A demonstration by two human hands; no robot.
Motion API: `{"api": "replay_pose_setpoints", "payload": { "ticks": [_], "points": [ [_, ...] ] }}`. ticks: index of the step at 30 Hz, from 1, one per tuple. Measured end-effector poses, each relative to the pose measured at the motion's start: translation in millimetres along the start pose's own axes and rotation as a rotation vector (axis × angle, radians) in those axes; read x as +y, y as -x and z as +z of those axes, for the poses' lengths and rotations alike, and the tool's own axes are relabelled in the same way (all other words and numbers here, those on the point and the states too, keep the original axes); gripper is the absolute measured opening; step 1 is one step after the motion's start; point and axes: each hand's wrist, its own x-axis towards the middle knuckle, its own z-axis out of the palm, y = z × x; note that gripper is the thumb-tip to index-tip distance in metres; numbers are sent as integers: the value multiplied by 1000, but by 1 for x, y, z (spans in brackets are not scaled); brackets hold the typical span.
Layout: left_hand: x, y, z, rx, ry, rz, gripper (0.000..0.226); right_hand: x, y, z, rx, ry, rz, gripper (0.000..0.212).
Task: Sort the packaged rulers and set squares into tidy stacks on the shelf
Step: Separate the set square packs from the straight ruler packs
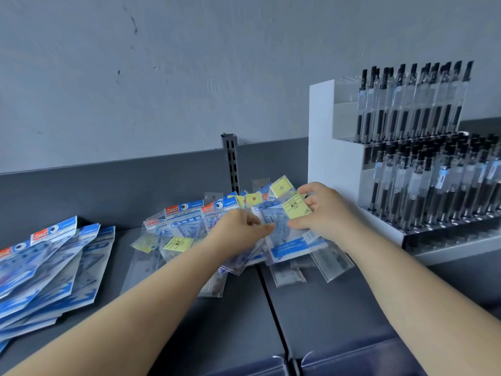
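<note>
A loose heap of packaged rulers and set squares lies in the middle of the dark grey shelf, against its back panel. My right hand grips a clear ruler packet with a yellow label at the top of the heap. My left hand pinches the same packet's lower end from the left. At the far left lies a fanned stack of blue set-square packs.
A white tiered display of black pens stands close on the right of the heap. A slotted metal upright rises behind it. Clear price-tag strips run along the shelf's front edge.
</note>
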Motion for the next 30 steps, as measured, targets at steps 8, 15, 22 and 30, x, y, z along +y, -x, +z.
{"api": "replay_pose_setpoints", "payload": {
  "ticks": [8, 15, 22, 30],
  "points": [
    [-1, -3, 2, 45, 37, -64, 69, 2, -1, 4, -10, -198, -26, 57],
    [-3, -3, -6, 26, -29, -139, 77, 5, -3, 6, 9, -206, -24, 52],
    [-9, -5, -13, 111, 96, -143, 76, -5, -2, 7, -43, -370, -4, 27],
    [-15, 7, -27, 351, 347, -70, 58, -22, 5, 11, -116, -490, -22, 35]
  ]
}}
